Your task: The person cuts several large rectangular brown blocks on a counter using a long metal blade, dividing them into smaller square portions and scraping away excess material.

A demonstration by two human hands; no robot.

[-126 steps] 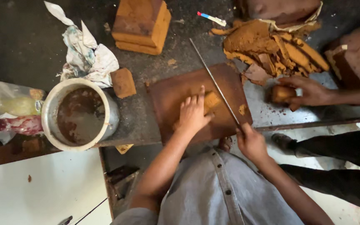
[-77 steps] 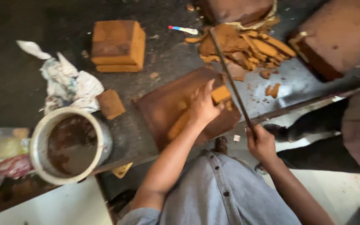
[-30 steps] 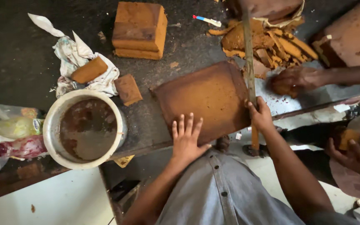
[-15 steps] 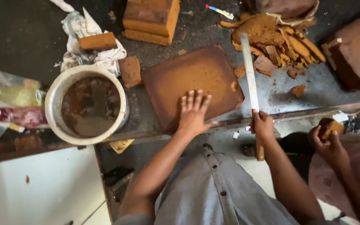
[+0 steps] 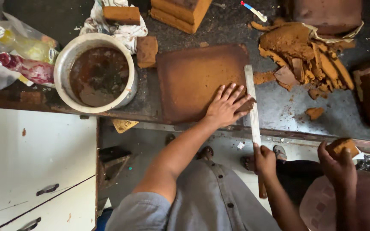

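Observation:
A flat square brown cake slab (image 5: 195, 77) lies on the dark worktop (image 5: 279, 107). My left hand (image 5: 227, 105) rests flat on its near right corner, fingers spread. My right hand (image 5: 265, 161) grips the handle of a long knife (image 5: 252, 100) below the table edge; the blade runs up along the slab's right edge, beside my left fingers. At the lower right another person's hand (image 5: 337, 160) holds a brown cake piece (image 5: 342, 146).
A metal pot (image 5: 94, 72) with brown liquid stands left of the slab. Cake trimmings (image 5: 305, 55) are heaped at the right, cake blocks (image 5: 178, 10) at the back, crumpled paper (image 5: 116, 25) with a cake chunk behind the pot. White cabinet (image 5: 31, 162) lower left.
The view has shifted and moved closer. My left hand has slid right to the slab's corner by the blade. The other person's hand with the cake piece stays at the lower right.

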